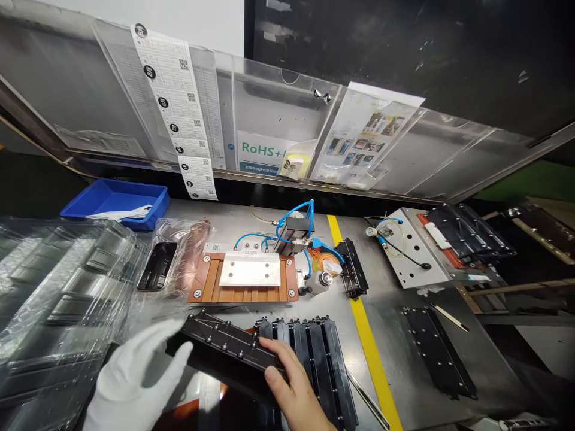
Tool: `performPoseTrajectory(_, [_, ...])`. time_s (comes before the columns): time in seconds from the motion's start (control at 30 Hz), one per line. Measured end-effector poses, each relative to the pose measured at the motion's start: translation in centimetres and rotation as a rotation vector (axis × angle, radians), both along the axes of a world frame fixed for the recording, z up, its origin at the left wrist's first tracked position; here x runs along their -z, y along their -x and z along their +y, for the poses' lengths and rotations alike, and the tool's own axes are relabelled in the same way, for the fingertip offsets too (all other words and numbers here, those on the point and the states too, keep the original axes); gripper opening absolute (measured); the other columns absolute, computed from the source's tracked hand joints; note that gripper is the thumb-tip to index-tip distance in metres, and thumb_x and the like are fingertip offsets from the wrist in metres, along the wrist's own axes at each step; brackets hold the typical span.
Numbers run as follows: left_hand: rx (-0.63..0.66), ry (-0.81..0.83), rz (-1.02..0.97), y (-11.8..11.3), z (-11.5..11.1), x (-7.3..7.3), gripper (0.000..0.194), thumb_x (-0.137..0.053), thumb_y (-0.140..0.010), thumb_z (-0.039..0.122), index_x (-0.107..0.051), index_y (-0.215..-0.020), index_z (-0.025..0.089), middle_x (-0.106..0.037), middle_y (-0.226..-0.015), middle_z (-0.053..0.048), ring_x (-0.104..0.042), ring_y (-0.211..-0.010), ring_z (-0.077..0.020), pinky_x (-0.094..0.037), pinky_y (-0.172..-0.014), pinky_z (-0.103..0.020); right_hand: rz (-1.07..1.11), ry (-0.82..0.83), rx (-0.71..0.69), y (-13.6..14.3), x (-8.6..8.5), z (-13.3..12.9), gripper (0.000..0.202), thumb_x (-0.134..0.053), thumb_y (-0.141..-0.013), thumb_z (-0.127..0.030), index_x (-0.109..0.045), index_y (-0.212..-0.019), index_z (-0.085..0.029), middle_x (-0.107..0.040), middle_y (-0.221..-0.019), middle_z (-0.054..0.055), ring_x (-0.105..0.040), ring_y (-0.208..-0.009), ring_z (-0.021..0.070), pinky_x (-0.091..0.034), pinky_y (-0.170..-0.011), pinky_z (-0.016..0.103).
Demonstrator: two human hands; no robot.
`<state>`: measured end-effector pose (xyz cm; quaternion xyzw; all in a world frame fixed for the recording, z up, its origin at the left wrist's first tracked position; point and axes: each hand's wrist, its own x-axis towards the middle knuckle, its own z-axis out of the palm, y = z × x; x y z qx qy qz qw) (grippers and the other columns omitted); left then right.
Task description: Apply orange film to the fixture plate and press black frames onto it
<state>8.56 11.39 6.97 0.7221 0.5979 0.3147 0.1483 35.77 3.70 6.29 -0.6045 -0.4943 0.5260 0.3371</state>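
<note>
A long black plastic part (229, 342), with rows of small pegs on its upper face, is held tilted above the near side of the bench. My left hand (135, 374), in a white glove, is closed around its left end, thumb in front and fingers behind. At the other end, my bare right hand (294, 383) grips it between thumb and fingers. Just beyond the part sits a brown fixture (206, 287) with a silver plate (250, 270) on top. Several similar black parts (314, 359) lie side by side, partly behind my right hand.
Clear plastic trays (58, 311) are stacked at left, with a blue bin (112, 197) behind. A bagged black piece (157, 266) lies beside the fixture. Yellow tape (372, 365) crosses the metal bench; a black part (353, 269) rests over it. Another black part (440, 353) lies right.
</note>
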Motion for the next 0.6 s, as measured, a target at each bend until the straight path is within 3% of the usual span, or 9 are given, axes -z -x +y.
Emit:
performPoseTrajectory(0.1, [0.466,-0.003,0.248,-1.9,-1.8,-0.8,0.03,-0.062,-0.091,0.047,-0.067,-0.119,0.04,-0.079,-0.108,0.007,-0.077,-0.087,-0.0189,-0.062,-0.077,-0.027,-0.091,-0.021,0.007,0.4,0.2,0.0,0.05,-0.052,-0.097,-0.058,-0.058,-0.139,-0.033,-0.056,-0.143,0.009,-0.05,-0.138,0.0294,-0.039,-0.117,0.046])
performPoseTrajectory(0.17, [0.65,0.21,0.42,-4.4,-3.0,-0.3,0.03,-0.058,-0.092,0.038,-0.072,-0.118,0.036,-0.081,-0.105,0.0,-0.078,-0.078,-0.024,-0.063,-0.067,-0.031,-0.131,-0.018,0.001,0.7,0.2,0.1,0.048,-0.054,-0.097,-0.055,-0.057,-0.14,-0.034,-0.055,-0.144,0.009,-0.048,-0.139,0.0303,-0.037,-0.119,0.048])
performPoseTrajectory(0.27, [0.628,0.366,0.539,-8.0,-4.1,1.0,0.037,-0.049,-0.086,0.015,-0.078,-0.106,0.027,-0.079,-0.078,-0.009,-0.074,-0.059,-0.0296,-0.061,-0.056,-0.036,-0.165,-0.012,-0.009,1.0,0.1,0.1,0.047,-0.056,-0.096,-0.053,-0.058,-0.14,-0.035,-0.054,-0.145,0.009,-0.046,-0.141,0.0311,-0.036,-0.12,0.05])
performPoseTrajectory(0.37, [0.585,0.426,0.612,-9.3,-4.0,1.3,0.054,-0.038,-0.081,0.003,-0.078,-0.11,0.022,-0.079,-0.081,-0.017,-0.074,-0.06,-0.0361,-0.061,-0.056,-0.046,-0.171,0.005,-0.019,1.0,0.1,-0.3,0.048,-0.057,-0.095,-0.054,-0.058,-0.139,-0.037,-0.054,-0.146,0.009,-0.046,-0.141,0.0312,-0.037,-0.119,0.049])
performPoseTrajectory(0.47, [0.576,0.458,0.628,-7.7,-2.6,0.1,0.061,-0.037,-0.083,0.005,-0.068,-0.129,0.028,-0.078,-0.075,-0.013,-0.074,-0.058,-0.0342,-0.059,-0.055,-0.044,-0.167,0.028,0.026,0.7,-0.3,-0.8,0.048,-0.055,-0.095,-0.058,-0.059,-0.138,-0.038,-0.053,-0.147,0.007,-0.044,-0.143,0.0304,-0.036,-0.12,0.048])
performPoseTrajectory(0.6, [0.523,0.436,0.539,-3.5,0.2,-1.6,0.046,-0.05,-0.076,0.015,-0.074,-0.112,0.03,-0.074,-0.066,-0.004,-0.071,-0.054,-0.0253,-0.054,-0.053,-0.03,-0.172,0.022,0.088,0.2,-1.2,-1.1,0.049,-0.052,-0.094,-0.064,-0.062,-0.135,-0.039,-0.054,-0.145,0.006,-0.046,-0.14,0.029,-0.035,-0.12,0.047])
